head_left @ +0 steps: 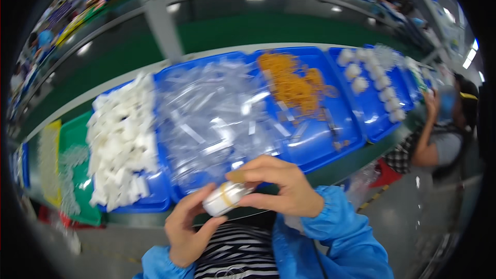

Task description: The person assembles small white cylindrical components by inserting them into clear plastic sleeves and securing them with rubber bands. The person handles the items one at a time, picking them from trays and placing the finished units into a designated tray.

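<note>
Holding white cylinder (219, 204), left hand (187, 227), right hand (283, 188), shirt print (232, 272) blurred

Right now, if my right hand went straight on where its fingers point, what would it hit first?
Your right hand would first meet the white cylinder that it grips; just past that, leftward, your left hand seems next in line, though depth is hard to judge.
</note>
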The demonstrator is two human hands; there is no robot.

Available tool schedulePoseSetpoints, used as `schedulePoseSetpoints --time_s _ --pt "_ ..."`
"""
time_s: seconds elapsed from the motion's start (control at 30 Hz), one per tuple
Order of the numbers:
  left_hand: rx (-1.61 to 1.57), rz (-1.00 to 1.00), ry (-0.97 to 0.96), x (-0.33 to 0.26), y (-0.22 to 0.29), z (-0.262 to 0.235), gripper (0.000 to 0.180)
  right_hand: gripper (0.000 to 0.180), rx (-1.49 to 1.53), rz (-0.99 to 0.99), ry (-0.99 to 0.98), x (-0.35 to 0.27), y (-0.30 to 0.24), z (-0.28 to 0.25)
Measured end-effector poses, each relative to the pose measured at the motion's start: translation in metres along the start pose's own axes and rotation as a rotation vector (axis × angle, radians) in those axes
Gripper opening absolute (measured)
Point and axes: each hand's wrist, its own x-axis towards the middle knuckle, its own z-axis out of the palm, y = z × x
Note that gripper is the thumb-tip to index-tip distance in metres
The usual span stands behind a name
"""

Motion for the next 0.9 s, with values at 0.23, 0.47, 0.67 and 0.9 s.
schedulePoseSetpoints --time_s 0.23,0.47,0.67,0.9 --pt "0.176 0.22 0.129 0.001 0.009 -0.016 0.046 0.04 -0.759 -0.225 1.113 -0.009 -0.005 -0.142" --pt "0.206 0.188 0.291 -0.003 0.0 -0.042 0.031 0.043 -1.252 0.171 0.997 -0.087 0.06 -0.307" --pt "0.329 0.188 0.439 -0.008 -0.007 -0.092 0.033 0.054 -1.231 0.038 0.8 -0.133 0.112 -0.367" --pt "0.959 0.263 0.848 -0.026 -0.021 -0.214 0.017 0.046 -1.043 -0.052 0.971 -0.105 0.078 -0.317"
